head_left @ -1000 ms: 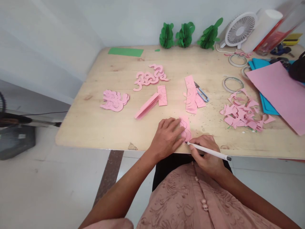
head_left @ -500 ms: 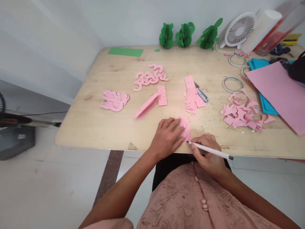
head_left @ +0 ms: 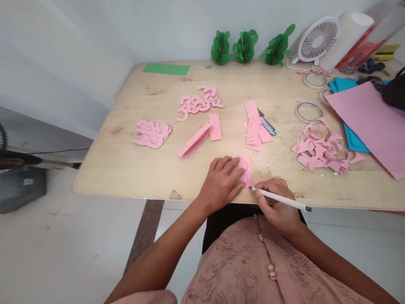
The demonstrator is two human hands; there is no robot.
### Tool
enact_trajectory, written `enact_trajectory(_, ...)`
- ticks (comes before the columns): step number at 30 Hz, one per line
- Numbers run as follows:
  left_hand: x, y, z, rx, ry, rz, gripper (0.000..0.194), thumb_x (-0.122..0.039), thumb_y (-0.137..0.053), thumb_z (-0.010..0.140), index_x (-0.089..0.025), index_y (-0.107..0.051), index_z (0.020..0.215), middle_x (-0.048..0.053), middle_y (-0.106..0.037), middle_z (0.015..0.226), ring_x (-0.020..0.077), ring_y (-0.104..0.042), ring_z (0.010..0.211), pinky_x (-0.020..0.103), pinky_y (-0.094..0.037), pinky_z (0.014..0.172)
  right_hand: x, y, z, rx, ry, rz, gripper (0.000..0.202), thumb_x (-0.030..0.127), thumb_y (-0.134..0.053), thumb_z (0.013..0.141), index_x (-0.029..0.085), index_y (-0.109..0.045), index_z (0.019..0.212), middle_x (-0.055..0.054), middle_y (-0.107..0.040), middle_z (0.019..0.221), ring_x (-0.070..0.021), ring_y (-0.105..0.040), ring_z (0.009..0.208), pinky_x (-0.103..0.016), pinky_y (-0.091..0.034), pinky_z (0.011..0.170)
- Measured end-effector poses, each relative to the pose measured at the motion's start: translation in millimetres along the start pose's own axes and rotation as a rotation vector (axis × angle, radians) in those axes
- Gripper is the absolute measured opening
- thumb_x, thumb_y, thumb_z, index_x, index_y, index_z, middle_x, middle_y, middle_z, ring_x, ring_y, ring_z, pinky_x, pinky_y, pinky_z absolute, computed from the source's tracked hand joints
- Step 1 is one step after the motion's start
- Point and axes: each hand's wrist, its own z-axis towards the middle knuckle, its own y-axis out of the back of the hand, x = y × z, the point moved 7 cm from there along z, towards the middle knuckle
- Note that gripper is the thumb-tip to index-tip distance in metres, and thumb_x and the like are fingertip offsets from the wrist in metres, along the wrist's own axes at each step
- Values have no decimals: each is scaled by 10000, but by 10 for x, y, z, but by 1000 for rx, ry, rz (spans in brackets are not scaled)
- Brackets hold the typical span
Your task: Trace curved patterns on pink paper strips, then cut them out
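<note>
A small pink paper piece (head_left: pixel 247 172) with curved drawn lines lies near the table's front edge. My left hand (head_left: pixel 220 182) rests flat with its fingers apart, the fingertips on the paper's left side. Pinched in my right hand (head_left: pixel 278 202) is a white pen (head_left: pixel 281 198), its tip at the paper's lower right corner. Beyond the paper are pink strips (head_left: pixel 253 126) with drawn curves, beside small blue-handled snips (head_left: pixel 268 125). A folded pink strip (head_left: pixel 196 141) touches a short marked piece (head_left: pixel 215 127) to the left.
Wavy pink cutouts (head_left: pixel 152 134) lie left, with more (head_left: pixel 199 102) farther back. Pink scraps (head_left: pixel 322 150), tape rings (head_left: pixel 308 112) and a large pink sheet (head_left: pixel 370 122) are at right. Green paper figures (head_left: pixel 245 47) and a fan (head_left: pixel 319 40) stand along the wall.
The pen and my right hand have shifted very slightly to the right. My left hand and the paper have stayed in place.
</note>
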Motion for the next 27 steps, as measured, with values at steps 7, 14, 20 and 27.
enact_trajectory(7,-2,-5,-2,-1,3,1,255,-336,-495,911,-212,-595,1112,85,-511,1360,288,-432,1218,460,-335,1010,-28,18,-10,-17,-2,-8,53,188,-565,855,209,-601,822,-14,-670,728,-182,-595,715,-354,-439,750)
enact_trajectory(14,-5,6,5,2,-1,6,253,-338,-493,913,-210,-600,1102,90,-515,1355,289,-435,1214,461,-338,1004,-57,20,-10,-20,-19,-18,57,208,-566,858,209,-608,820,-18,-676,732,-183,-607,715,-349,-450,739)
enact_trajectory(20,-2,-2,2,8,-2,4,255,-342,-487,916,-207,-597,1102,90,-511,1358,291,-429,1219,462,-333,1009,-76,33,-10,-32,-31,-42,54,217,-568,852,206,-612,823,-25,-673,733,-190,-608,725,-351,-454,739)
enact_trajectory(27,0,-2,-1,-1,-1,-1,253,-334,-496,909,-212,-600,1106,91,-520,1349,289,-431,1217,465,-335,1009,-71,37,-3,-31,-45,-58,72,233,-555,850,212,-616,818,-22,-677,732,-193,-616,722,-351,-459,733)
